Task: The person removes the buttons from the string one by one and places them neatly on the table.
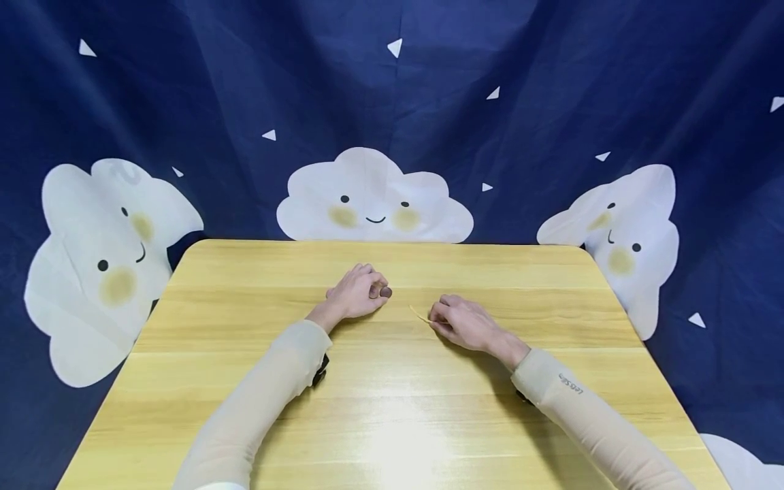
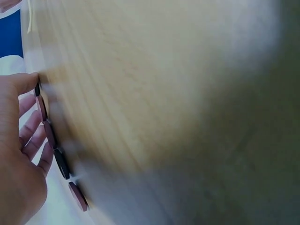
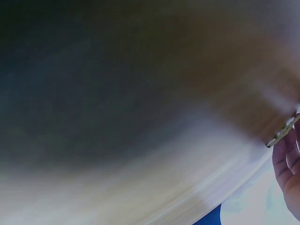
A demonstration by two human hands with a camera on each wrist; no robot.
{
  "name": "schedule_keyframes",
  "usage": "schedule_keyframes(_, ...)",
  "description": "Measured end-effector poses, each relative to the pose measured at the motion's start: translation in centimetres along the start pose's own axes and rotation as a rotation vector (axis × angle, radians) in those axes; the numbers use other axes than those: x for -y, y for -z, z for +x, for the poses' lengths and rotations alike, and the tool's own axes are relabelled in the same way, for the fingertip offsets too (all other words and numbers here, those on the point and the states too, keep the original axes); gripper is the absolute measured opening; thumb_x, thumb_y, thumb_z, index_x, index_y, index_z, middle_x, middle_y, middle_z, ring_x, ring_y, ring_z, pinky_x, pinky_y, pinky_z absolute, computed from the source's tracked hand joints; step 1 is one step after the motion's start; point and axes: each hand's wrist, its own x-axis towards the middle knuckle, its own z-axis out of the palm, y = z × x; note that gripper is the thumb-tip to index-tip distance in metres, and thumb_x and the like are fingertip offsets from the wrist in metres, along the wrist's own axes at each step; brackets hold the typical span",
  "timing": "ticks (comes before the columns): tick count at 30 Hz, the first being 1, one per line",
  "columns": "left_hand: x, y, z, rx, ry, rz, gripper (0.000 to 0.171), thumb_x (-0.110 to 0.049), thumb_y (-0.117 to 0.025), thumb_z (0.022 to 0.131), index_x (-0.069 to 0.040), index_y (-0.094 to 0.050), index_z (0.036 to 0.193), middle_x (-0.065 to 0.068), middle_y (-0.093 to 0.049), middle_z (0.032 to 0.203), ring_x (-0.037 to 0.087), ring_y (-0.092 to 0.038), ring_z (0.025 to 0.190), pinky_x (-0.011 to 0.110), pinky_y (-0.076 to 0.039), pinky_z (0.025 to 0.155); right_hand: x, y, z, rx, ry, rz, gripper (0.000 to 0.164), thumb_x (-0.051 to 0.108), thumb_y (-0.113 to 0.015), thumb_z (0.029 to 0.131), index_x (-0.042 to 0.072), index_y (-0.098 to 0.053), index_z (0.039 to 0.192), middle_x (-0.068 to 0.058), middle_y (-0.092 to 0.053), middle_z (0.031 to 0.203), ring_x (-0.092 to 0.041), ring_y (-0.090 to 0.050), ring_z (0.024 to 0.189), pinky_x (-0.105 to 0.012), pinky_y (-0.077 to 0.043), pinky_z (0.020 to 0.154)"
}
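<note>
My left hand (image 1: 357,291) is low over the table, its thumb and index finger curled about a dark brown disc (image 1: 386,292). A row of several flat brown and black discs (image 2: 50,134) runs under this hand in the left wrist view, the thumb tip right at the end disc (image 2: 37,89). To the right, my right hand (image 1: 468,322) pinches a thin yellow cord (image 1: 419,314), its free end pointing toward the left hand. A bumpy yellowish length (image 3: 283,133) lies at the fingers in the right wrist view, partly cut off by the frame edge.
A light wood table (image 1: 380,367) extends under both forearms, with a bright glare near its front. Behind it hangs a dark blue curtain (image 1: 343,82) printed with white clouds (image 1: 373,184) and small triangles.
</note>
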Motion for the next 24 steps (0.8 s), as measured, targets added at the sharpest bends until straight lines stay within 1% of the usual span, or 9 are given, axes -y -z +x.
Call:
schedule_keyframes(2, 0.0, 0.1, -0.1, 0.003, 0.010, -0.008, 0.036, -0.038, -0.076, 0.095, -0.019, -0.072, 0.126, 0.000, -0.064, 0.121, 0.023, -0.054, 0.123, 0.048, -0.051, 0.103, 0.0, 0.0, 0.0, 0.009, 0.000, -0.006, 0.007, 0.026, -0.068, 0.103, 0.021, -0.072, 0.103, 0.007, -0.060, 0.091, -0.007, -0.052, 0.078, -0.022, -0.046, 0.065)
schedule_keyframes(4, 0.0, 0.1, -0.3, -0.007, 0.006, -0.007, 0.038, -0.038, -0.075, 0.095, -0.018, -0.072, 0.127, 0.001, -0.065, 0.123, 0.024, -0.055, 0.125, 0.049, -0.053, 0.103, 0.0, 0.1, 0.0, 0.009, 0.004, -0.006, 0.005, 0.024, -0.069, 0.102, 0.022, -0.073, 0.104, 0.007, -0.061, 0.092, -0.007, -0.052, 0.078, -0.022, -0.046, 0.065)
schedule_keyframes(8, 0.3, 0.2, -0.4, -0.048, -0.053, 0.007, 0.038, -0.035, -0.075, 0.094, -0.014, -0.072, 0.125, 0.003, -0.067, 0.120, 0.025, -0.057, 0.117, 0.043, -0.051, 0.104, -0.2, 0.2, 0.0, 0.004, 0.010, -0.012, 0.005, 0.021, -0.071, 0.100, 0.023, -0.073, 0.104, 0.007, -0.061, 0.093, -0.008, -0.053, 0.079, -0.023, -0.047, 0.065)
schedule_keyframes(13, 0.5, 0.4, -1.1, -0.101, -0.119, -0.019, 0.032, -0.030, -0.075, 0.093, -0.010, -0.074, 0.119, 0.004, -0.068, 0.111, 0.024, -0.056, 0.106, 0.040, -0.050, 0.099, -0.3, 0.2, 0.2, 0.008, 0.022, -0.013, 0.005, 0.020, -0.072, 0.100, 0.023, -0.073, 0.103, 0.007, -0.061, 0.091, -0.007, -0.051, 0.078, -0.022, -0.046, 0.065)
schedule_keyframes(18, 0.6, 0.7, -2.5, -0.124, -0.138, -0.038, 0.028, -0.029, -0.074, 0.094, -0.011, -0.075, 0.116, 0.005, -0.069, 0.112, 0.022, -0.056, 0.105, 0.040, -0.050, 0.097, -0.4, 0.3, 0.1, 0.017, 0.021, 0.003, 0.005, 0.022, -0.072, 0.100, 0.022, -0.074, 0.105, 0.007, -0.062, 0.094, -0.007, -0.054, 0.081, -0.022, -0.048, 0.068)
schedule_keyframes(21, 0.8, 1.0, -3.6, -0.140, -0.131, -0.037, 0.031, -0.030, -0.075, 0.094, -0.010, -0.074, 0.118, 0.006, -0.069, 0.114, 0.024, -0.057, 0.109, 0.043, -0.050, 0.100, -0.6, 0.5, -0.1, 0.015, 0.003, 0.015, 0.007, 0.024, -0.072, 0.100, 0.022, -0.074, 0.106, 0.007, -0.064, 0.097, -0.008, -0.059, 0.084, -0.024, -0.052, 0.072)
schedule_keyframes(24, 1.1, 1.5, -4.9, -0.155, -0.108, -0.045, 0.034, -0.032, -0.075, 0.095, -0.009, -0.073, 0.120, 0.008, -0.069, 0.118, 0.026, -0.058, 0.114, 0.046, -0.049, 0.105, -0.8, 0.9, -0.4, -0.002, -0.011, 0.027, 0.010, 0.025, -0.073, 0.099, 0.021, -0.075, 0.108, 0.005, -0.067, 0.101, -0.010, -0.063, 0.087, -0.026, -0.055, 0.074)
